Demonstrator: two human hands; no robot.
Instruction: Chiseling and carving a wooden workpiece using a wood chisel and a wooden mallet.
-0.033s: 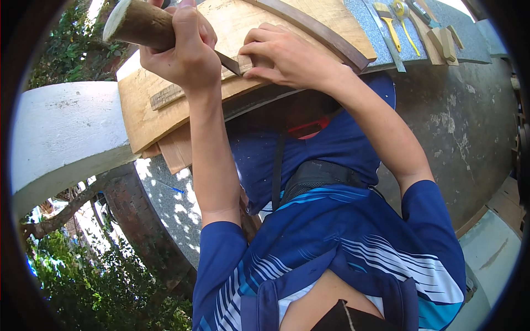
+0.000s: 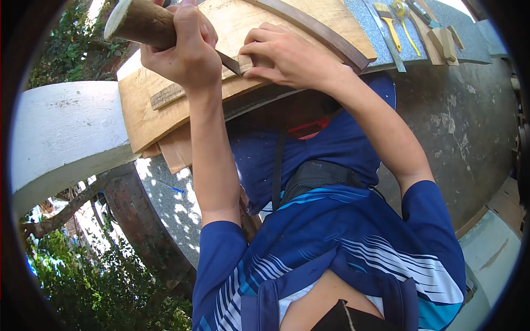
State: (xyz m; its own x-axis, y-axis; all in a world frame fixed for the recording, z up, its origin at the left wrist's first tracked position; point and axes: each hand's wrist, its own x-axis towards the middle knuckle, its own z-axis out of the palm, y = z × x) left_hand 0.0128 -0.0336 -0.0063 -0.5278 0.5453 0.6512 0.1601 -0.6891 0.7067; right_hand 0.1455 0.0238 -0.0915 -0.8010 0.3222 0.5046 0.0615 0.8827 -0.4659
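Note:
My left hand (image 2: pixel 185 55) is closed around a thick round wooden handle (image 2: pixel 141 22) at the top left; a dark flat blade (image 2: pixel 231 65) extends from beside that fist to a small wood block (image 2: pixel 245 63). My right hand (image 2: pixel 284 58) has its bent fingers wrapped over this block and resting on the work. Under both hands lie a narrow weathered wood strip (image 2: pixel 165 98) and a broad light wooden board (image 2: pixel 138 121). Beyond my right hand a long dark wooden piece (image 2: pixel 309 30) lies along the board.
On the speckled slab (image 2: pixel 466 38) at right lie a metal ruler (image 2: pixel 395 55), paintbrush (image 2: pixel 388 27), yellow tape measure (image 2: pixel 404 25) and several wood pieces (image 2: pixel 441 44). A white ledge (image 2: pixel 66 132) adjoins the board's left side. Foliage and a concrete surface (image 2: pixel 452 138) surround me.

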